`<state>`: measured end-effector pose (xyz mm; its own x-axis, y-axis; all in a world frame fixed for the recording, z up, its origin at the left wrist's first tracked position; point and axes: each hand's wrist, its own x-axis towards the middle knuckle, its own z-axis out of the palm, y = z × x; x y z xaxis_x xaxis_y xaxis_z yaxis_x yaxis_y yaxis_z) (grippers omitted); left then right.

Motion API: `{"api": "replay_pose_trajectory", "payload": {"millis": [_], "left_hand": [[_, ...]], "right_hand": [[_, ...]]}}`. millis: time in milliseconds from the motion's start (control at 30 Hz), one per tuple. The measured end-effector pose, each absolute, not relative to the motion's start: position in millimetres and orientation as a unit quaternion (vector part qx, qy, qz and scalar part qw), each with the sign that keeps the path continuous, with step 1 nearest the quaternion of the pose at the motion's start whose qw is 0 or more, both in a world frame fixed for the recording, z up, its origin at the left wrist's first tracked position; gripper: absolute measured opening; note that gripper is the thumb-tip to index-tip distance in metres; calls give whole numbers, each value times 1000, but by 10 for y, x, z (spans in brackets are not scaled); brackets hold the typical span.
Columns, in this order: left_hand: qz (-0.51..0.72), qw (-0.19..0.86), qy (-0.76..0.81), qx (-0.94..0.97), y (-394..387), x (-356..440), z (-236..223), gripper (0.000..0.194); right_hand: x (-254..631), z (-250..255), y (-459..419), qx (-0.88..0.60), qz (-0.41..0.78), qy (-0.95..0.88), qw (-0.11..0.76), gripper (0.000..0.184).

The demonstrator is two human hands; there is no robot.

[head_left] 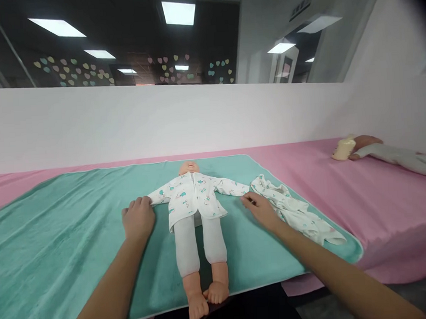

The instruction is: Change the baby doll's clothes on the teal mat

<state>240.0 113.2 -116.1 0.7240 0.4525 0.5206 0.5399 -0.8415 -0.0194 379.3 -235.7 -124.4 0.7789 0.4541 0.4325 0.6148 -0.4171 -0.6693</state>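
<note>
A baby doll (189, 168) lies on its back on a green towel, its bare feet over the front edge. It wears a white jacket (195, 194) with small green prints, the front panels meeting along the middle, and white trousers (186, 247). Both sleeves are stretched out sideways. My left hand (139, 217) curls around the end of the sleeve on the left, hiding the doll's hand. At the cuff on the right, my right hand (261, 209) has its fingers bent and pinched against the fabric. Beside that hand lies a crumpled white printed garment (295, 210).
The green towel (94, 224) covers part of a pink-sheeted table (307, 168). At the far right a cream bottle (343, 149) stands near a second doll (396, 155) in white clothes. A white wall (160, 119) with windows above closes off the back.
</note>
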Motion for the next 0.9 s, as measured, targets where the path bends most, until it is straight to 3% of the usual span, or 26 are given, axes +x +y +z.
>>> {"api": "replay_pose_trajectory", "payload": {"millis": [200,333,500,667,800,900], "left_hand": [[-242,28,-319,-916,1059,2400,-1182,25],[-236,63,-253,-936,835,2333,-1137,28],[-282,18,-136,-950,515,1942,-1156,27],[-338,-150,-100,-924,302,1281,-1134,23],[-373,-288,-109,-875,-228,759,-647,23],[-371,-349,-11,-861,-827,358,-39,30]], "right_hand": [[4174,-954,-3180,-951,-131,-166,225,29],[4363,-895,-3255,-976,-58,-108,182,35],[4234,-713,-3148,-955,-3,-159,250,16],[3724,-91,-3342,-888,46,-260,377,24],[2954,456,-3482,-756,132,-369,524,27],[2215,769,-3422,-734,158,-449,484,30]]}}
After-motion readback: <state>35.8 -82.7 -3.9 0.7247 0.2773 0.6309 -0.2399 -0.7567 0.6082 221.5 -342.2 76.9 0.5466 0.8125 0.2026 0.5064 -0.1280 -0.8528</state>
